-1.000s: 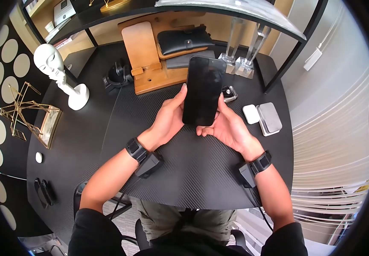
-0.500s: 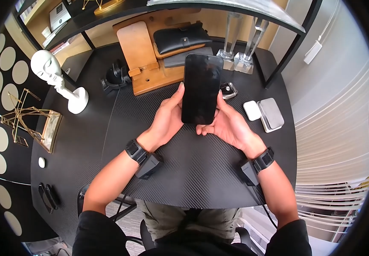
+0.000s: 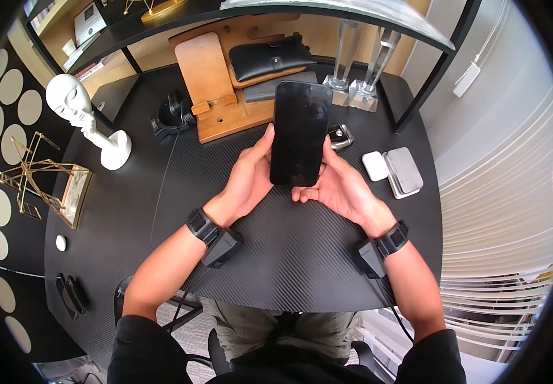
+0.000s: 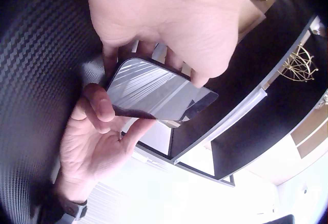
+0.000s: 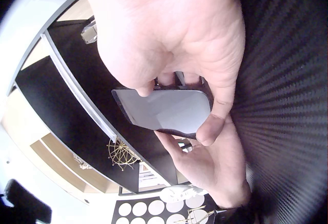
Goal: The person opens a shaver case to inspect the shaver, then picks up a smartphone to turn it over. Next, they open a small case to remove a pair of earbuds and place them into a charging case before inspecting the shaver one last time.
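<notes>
A black smartphone [image 3: 300, 134] with a dark screen is held upright over the desk, between both hands. My left hand [image 3: 247, 176] grips its left edge, the thumb along the side and the other fingers behind it. From the opposite edge my right hand [image 3: 348, 189] holds it, thumb on the side and a curled finger under the bottom end. In the left wrist view the phone's screen [image 4: 154, 91] reflects bright stripes. The right wrist view shows the screen [image 5: 166, 110] as pale grey, with fingers partly hidden behind it.
Behind the phone stands a wooden stand [image 3: 238, 118] with a black pouch [image 3: 270, 59]. Headphones [image 3: 175, 115] and a white head sculpture [image 3: 116, 150] are to the left, near a gold wire ornament [image 3: 75, 195]. A white case [image 3: 374, 166] and a silver tin [image 3: 404, 171] lie right.
The head view has shifted slightly, so the desk objects sit a little differently in frame. Both hands keep the same hold on the smartphone, and its screen stays dark.
</notes>
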A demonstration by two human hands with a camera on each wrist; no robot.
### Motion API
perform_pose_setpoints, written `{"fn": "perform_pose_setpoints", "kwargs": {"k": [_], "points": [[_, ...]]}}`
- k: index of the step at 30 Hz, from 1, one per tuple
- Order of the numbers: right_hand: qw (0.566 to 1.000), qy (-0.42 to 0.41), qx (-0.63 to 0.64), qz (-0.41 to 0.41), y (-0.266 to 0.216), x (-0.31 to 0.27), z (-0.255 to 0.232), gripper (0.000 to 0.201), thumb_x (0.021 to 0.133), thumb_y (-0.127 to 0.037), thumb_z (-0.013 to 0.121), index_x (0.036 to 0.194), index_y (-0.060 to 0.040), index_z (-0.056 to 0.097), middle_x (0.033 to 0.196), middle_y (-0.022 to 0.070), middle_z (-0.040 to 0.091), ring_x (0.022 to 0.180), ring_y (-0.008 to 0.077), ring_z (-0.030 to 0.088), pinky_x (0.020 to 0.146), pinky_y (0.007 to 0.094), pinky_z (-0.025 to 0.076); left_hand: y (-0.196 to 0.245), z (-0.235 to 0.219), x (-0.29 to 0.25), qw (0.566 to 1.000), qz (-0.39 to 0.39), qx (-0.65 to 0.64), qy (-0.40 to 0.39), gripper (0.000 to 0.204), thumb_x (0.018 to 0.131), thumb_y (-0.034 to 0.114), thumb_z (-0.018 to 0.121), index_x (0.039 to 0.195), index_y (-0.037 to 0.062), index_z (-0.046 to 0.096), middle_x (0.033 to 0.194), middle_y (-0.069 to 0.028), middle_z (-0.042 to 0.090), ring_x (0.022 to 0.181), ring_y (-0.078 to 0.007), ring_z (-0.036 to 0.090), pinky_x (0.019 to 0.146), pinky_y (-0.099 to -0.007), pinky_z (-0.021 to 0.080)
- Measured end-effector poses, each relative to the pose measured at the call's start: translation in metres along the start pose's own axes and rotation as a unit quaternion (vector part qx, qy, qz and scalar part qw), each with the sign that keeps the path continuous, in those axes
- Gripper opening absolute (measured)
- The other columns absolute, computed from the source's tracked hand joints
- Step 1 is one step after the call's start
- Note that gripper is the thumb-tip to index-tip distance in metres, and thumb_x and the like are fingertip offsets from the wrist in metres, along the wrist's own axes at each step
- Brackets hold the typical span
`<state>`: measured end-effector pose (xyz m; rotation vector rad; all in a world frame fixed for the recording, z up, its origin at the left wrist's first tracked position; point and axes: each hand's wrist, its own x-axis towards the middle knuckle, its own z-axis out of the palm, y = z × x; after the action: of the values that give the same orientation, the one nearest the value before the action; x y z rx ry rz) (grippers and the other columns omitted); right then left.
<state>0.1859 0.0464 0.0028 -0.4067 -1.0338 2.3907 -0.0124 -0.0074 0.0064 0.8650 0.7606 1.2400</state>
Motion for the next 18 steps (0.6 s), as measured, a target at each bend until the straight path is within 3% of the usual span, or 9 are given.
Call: {"fn": "perform_pose_setpoints", "kwargs": {"k": [3, 5, 8, 18], "points": [[1.000, -0.006, -0.003, 0.004, 0.0009, 0.0013, -0.0030, 0.066, 0.107, -0.056, 0.033, 0.136, 0.0012, 0.048, 0.113, 0.0190, 0.067, 0.087, 0.0322, 0.070, 0.074, 0.0360, 0.059, 0.0009, 0.0011, -0.0004, 1.000, -0.004, -0.005, 0.002, 0.065, 0.108, 0.055, 0.032, 0.150, 0.0066, 0.042, 0.143, -0.0118, 0.056, 0.127, -0.0243, 0.057, 0.109, -0.0422, 0.044], [1.000, 0.003, -0.014, 0.008, 0.0003, 0.0008, -0.0017, 0.069, 0.108, -0.057, 0.027, 0.136, 0.0008, 0.052, 0.115, 0.0186, 0.067, 0.090, 0.0337, 0.068, 0.076, 0.0361, 0.058, 0.0037, 0.0064, -0.0021, 0.999, 0.004, -0.049, 0.012, 0.060, 0.109, 0.051, 0.036, 0.140, 0.0029, 0.052, 0.133, -0.0110, 0.061, 0.123, -0.0213, 0.058, 0.106, -0.0408, 0.047], [1.000, -0.001, -0.015, 0.007, 0.0010, 0.0007, -0.0019, 0.069, 0.108, -0.057, 0.027, 0.135, 0.0008, 0.052, 0.114, 0.0185, 0.067, 0.090, 0.0334, 0.068, 0.076, 0.0363, 0.058, 0.0041, 0.0068, -0.0025, 0.999, 0.005, -0.047, 0.020, 0.060, 0.108, 0.051, 0.036, 0.140, 0.0024, 0.052, 0.132, -0.0117, 0.061, 0.122, -0.0218, 0.059, 0.105, -0.0407, 0.047], [1.000, -0.003, -0.016, 0.005, 0.0012, 0.0008, -0.0027, 0.067, 0.108, -0.056, 0.027, 0.135, 0.0002, 0.052, 0.113, 0.0186, 0.067, 0.089, 0.0331, 0.068, 0.076, 0.0360, 0.058, 0.0003, -0.0008, 0.0001, 1.000, -0.010, -0.020, -0.015, 0.063, 0.108, 0.053, 0.032, 0.150, 0.0077, 0.042, 0.142, -0.0128, 0.057, 0.126, -0.0249, 0.058, 0.107, -0.0423, 0.045]]}}
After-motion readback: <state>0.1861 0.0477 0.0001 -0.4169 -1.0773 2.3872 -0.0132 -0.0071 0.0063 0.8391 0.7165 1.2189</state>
